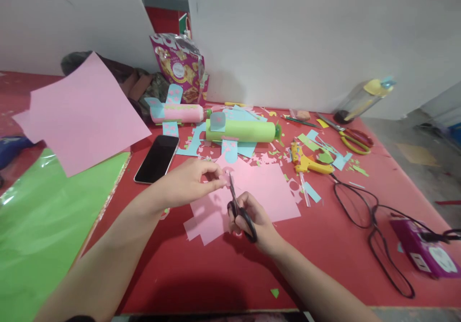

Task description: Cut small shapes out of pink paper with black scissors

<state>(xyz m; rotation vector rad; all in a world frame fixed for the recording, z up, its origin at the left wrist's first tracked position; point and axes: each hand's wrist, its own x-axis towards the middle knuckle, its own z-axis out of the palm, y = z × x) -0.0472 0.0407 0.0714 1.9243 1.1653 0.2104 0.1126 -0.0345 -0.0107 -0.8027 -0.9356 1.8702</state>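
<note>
Between the thumb and fingers of my left hand [189,182] is a small piece of pink paper [226,179]. My right hand [257,218] grips black-handled scissors [236,202], whose blades point up and meet the paper's right edge. Below both hands lie pink paper sheets [270,190] with cut edges. Just beyond them rests a green paper-wrapped tube [248,131] with light blue fins. A similar pink tube [180,113] with blue fins is behind it to the left.
A phone [157,158] lies left of my hands, near large pink sheets [88,115] and green paper [43,226]. On the right are a yellow glue gun [311,163], its cord, yellow-and-red scissors [355,139], a bottle [363,101] and a purple box [425,247]. Paper scraps litter the red table.
</note>
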